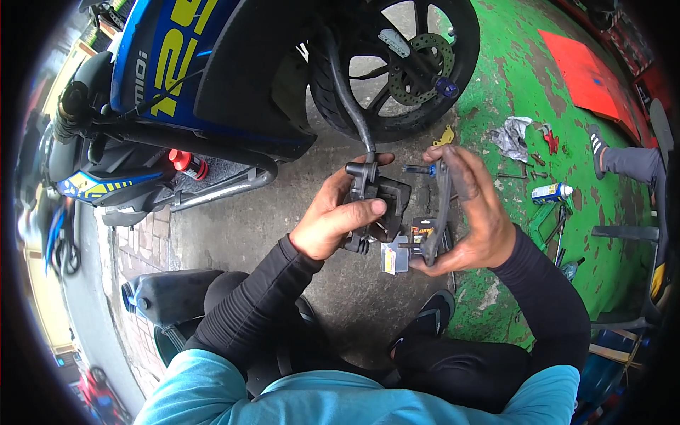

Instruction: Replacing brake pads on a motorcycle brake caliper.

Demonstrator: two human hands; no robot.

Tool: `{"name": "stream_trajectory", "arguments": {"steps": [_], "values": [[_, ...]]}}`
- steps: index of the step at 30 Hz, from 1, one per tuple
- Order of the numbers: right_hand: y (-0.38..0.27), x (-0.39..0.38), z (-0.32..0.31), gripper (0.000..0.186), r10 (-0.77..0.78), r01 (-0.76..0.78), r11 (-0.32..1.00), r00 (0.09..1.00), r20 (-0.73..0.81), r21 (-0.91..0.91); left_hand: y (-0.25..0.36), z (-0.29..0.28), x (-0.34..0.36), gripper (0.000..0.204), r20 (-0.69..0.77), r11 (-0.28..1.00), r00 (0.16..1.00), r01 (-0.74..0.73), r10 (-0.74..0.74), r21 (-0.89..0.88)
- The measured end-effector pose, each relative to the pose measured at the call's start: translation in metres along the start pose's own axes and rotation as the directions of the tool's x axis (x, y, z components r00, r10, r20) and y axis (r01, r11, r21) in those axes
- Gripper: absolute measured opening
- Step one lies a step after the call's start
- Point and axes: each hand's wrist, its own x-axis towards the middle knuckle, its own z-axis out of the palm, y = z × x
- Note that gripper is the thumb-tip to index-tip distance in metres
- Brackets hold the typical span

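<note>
Wrapped around a black brake caliper [388, 200], my left hand [329, 225] has its thumb across the front. A thick dark hose [348, 103] runs from the caliper's top up past the scooter's front wheel [407, 126]. In my right hand [480, 212] is a dark caliper bracket [444, 212], gripped at its two ends between fingers and thumb. Two pins on the bracket point left toward the caliper; the upper pin [416, 169] looks bluish. A gap separates the two parts. Below them a small box [394, 258] lies on the floor, partly covered by the right thumb.
The blue and black scooter [180, 78] stands at upper left. A yellow metal plate [444, 135], a crumpled rag [511, 136], a red tool [550, 140] and a spray can [552, 192] lie right of the wheel. A dark jug [173, 297] stands at lower left.
</note>
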Motion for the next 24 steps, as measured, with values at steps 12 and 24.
{"name": "stream_trajectory", "arguments": {"steps": [12,24], "values": [[-0.042,0.03,-0.01,0.131,0.011,-0.012,1.0,1.0,0.014,0.019,-0.003,-0.003,-0.001,0.1,0.168,0.933,0.986,0.051,0.01,-0.356],[-0.042,0.044,0.003,0.122,0.01,-0.01,1.0,0.999,0.05,0.014,-0.017,-0.018,-0.005,0.087,0.131,0.944,0.991,0.07,-0.029,-0.323]]}}
